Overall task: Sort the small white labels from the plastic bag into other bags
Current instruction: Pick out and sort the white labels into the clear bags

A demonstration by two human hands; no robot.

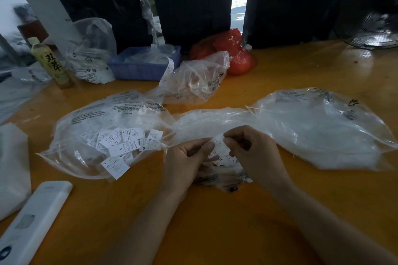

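My left hand (187, 157) and my right hand (254, 148) meet at the table's middle and together pinch a small white label (219, 144) between thumbs and fingers. Under the hands lies a crumpled clear bag (224, 176) with more labels (226, 160) marked with size letters. On the left, a clear printed bag (90, 118) holds several white labels (122, 144), some marked L and S. To the right lies another clear bag (318, 131) with whitish contents. A further clear bag (193, 79) sits behind the middle.
The table (215, 221) is orange wood. At the back stand a blue tray (142, 66) with paper strips, red bags (234, 54), a green drink bottle (51, 62) and a fan (374, 28). A white remote-like device (36, 217) lies front left.
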